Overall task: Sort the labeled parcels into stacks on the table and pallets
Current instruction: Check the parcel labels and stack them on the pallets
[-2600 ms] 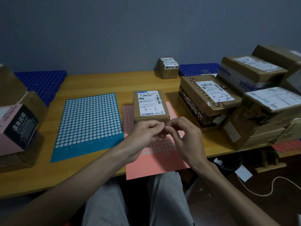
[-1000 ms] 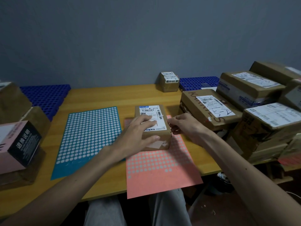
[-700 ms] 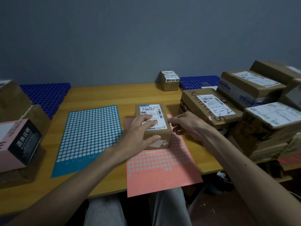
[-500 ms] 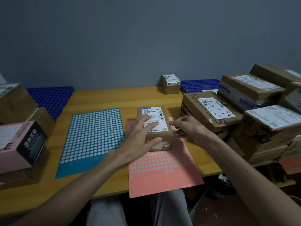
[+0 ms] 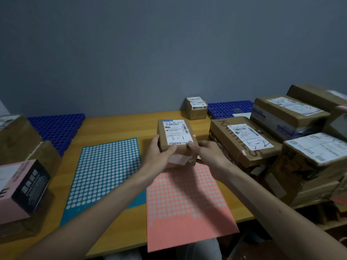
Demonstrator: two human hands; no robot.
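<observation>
Both hands hold one small carton, the parcel marked "3-1" [image 5: 176, 136]. The left grip [image 5: 159, 156] and the right grip [image 5: 208, 156] are closed around its near end, one at each near corner. A thumb or fingertip from each side lies over the near edge of the label, and the other fingers go underneath, out of view. The parcel appears to be held clear of the salmon dot sheet [image 5: 184, 199], which lies directly below and nearer than the grip on the wooden worktop [image 5: 116, 126].

The step in hand looks like reading the handwritten mark and carrying the parcel to its group. The next move calls for choosing the stack that matches the "3". The parcel marked "5-2" [image 5: 242, 141], just right of the grip, is of another group. The small cube parcel [image 5: 196, 107], beyond the grip and slightly right, carries a mark too blurred to read. Blue pallets lie beyond the grip, the left pallet [image 5: 56, 126] well off to that side and the right pallet [image 5: 229, 108] behind the cartons. Both hands should keep the parcel level until it is set down.

The parcel's long axis runs away from the person towards the wall. Its label faces up and is tipped slightly towards the camera, with the barcode at the far end and "3-1" at the near end, upright to the holder.
</observation>
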